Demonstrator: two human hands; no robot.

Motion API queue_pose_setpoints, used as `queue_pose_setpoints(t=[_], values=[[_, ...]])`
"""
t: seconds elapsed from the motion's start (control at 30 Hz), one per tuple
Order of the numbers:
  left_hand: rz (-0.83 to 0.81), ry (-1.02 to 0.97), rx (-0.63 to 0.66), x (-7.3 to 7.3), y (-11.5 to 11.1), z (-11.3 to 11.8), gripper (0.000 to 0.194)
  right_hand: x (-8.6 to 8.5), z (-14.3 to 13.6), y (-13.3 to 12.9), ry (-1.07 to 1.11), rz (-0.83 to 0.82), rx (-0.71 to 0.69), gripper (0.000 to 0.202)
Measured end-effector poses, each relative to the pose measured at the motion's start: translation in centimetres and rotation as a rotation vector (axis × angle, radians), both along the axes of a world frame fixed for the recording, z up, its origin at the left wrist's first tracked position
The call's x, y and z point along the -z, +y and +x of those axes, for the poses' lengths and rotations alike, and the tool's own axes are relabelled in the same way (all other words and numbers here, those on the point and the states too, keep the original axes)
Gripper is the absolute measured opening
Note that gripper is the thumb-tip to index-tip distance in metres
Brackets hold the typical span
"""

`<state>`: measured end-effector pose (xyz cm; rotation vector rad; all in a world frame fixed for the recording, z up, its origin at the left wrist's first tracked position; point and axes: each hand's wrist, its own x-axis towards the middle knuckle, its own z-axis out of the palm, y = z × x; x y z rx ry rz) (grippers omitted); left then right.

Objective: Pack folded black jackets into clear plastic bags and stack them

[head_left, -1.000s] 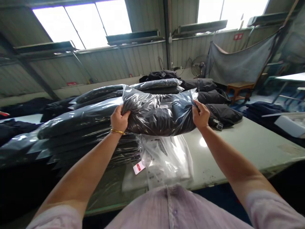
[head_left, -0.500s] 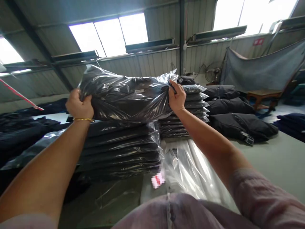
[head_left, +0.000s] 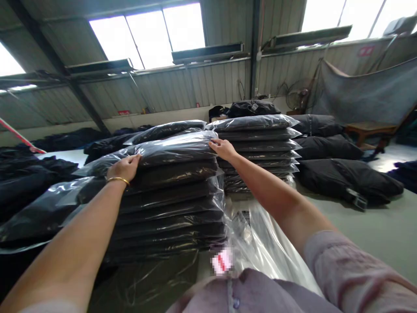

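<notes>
A dark folded garment in a clear plastic bag (head_left: 176, 148) lies flat on top of a stack of similar bagged garments (head_left: 172, 213). My left hand (head_left: 124, 168), with a gold bangle at its wrist, pinches the bag's near left edge. At the right end of the same bag, my right hand (head_left: 223, 149) has its fingers closed on the plastic corner. The thumb and fingertips of both hands are partly hidden in the film.
Beside it rises a second stack of bagged garments (head_left: 260, 134). Loose clear bags (head_left: 267, 234) lie on the table in front. Dark folded garments (head_left: 348, 178) sit to the right, more dark clothes (head_left: 29, 182) to the left. A fan (head_left: 297, 96) stands near the back wall.
The bagged garment came down from a raised, tilted hold and now lies flat on the left stack. Both hands lowered with it, still gripping its edges.
</notes>
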<state>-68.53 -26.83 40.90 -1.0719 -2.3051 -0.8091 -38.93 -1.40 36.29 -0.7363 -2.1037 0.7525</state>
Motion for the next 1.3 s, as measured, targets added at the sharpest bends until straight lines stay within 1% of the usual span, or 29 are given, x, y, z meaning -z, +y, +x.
queue_pose_setpoints(t=[0.03, 0.1, 0.2, 0.33, 0.4, 0.5, 0.6, 0.67, 0.73, 0.83, 0.93, 1.03, 1.1, 1.17, 1.23, 1.3], values=[[-0.022, -0.019, -0.048, 0.7, 0.1, 0.0, 0.048, 0.5, 0.0, 0.1, 0.016, 0.003, -0.009, 0.05], [-0.052, -0.054, -0.142, 1.3, 0.0, 0.1, 0.053, 1.0, 0.0, 0.0, 0.041, 0.014, -0.025, 0.05], [-0.053, -0.041, -0.135, 1.3, -0.2, 0.5, 0.055, 1.1, -0.1, -0.3, 0.06, 0.015, -0.031, 0.051], [-0.061, -0.056, -0.14, 1.1, -0.2, 1.1, 0.051, 1.1, 0.3, -0.4, 0.068, 0.021, -0.036, 0.051], [-0.029, -0.038, -0.125, 1.4, -0.1, 1.4, 0.049, 1.5, 0.7, -0.3, 0.082, 0.013, -0.033, 0.052], [0.067, 0.037, -0.092, 2.0, 0.2, 2.3, 0.048, 2.8, 1.8, 0.1, 0.131, -0.025, -0.033, 0.053], [0.133, 0.104, -0.008, 2.9, 0.6, 4.4, 0.048, 4.6, 3.6, 0.6, 0.139, -0.055, -0.021, 0.052], [0.152, 0.14, 0.06, 3.8, 0.9, 6.6, 0.049, 6.2, 5.4, 0.8, 0.116, -0.077, 0.007, 0.051], [0.159, 0.181, 0.118, 5.0, 1.3, 9.3, 0.052, 8.0, 7.4, 0.8, 0.082, -0.098, 0.039, 0.05], [0.126, 0.246, 0.228, 7.4, 2.0, 13.8, 0.056, 11.1, 11.1, 0.8, -0.018, -0.118, 0.082, 0.05], [0.058, 0.295, 0.375, 10.9, 3.0, 18.3, 0.058, 15.0, 15.2, 0.6, -0.174, -0.162, 0.111, 0.051], [-0.057, 0.331, 0.561, 15.2, 4.0, 23.0, 0.056, 19.4, 19.5, 0.0, -0.33, -0.268, 0.124, 0.045], [-0.15, 0.364, 0.699, 18.3, 4.6, 26.3, 0.053, 22.3, 22.4, -0.7, -0.388, -0.33, 0.14, 0.04], [-0.26, 0.387, 0.834, 21.5, 5.0, 29.6, 0.052, 25.1, 25.4, -1.6, -0.43, -0.379, 0.161, 0.04], [-0.352, 0.378, 0.928, 24.4, 5.4, 32.9, 0.052, 27.5, 28.3, -2.5, -0.475, -0.425, 0.184, 0.041], [-0.426, 0.333, 0.966, 27.2, 5.9, 36.1, 0.054, 29.6, 31.2, -3.1, -0.517, -0.461, 0.205, 0.042]])
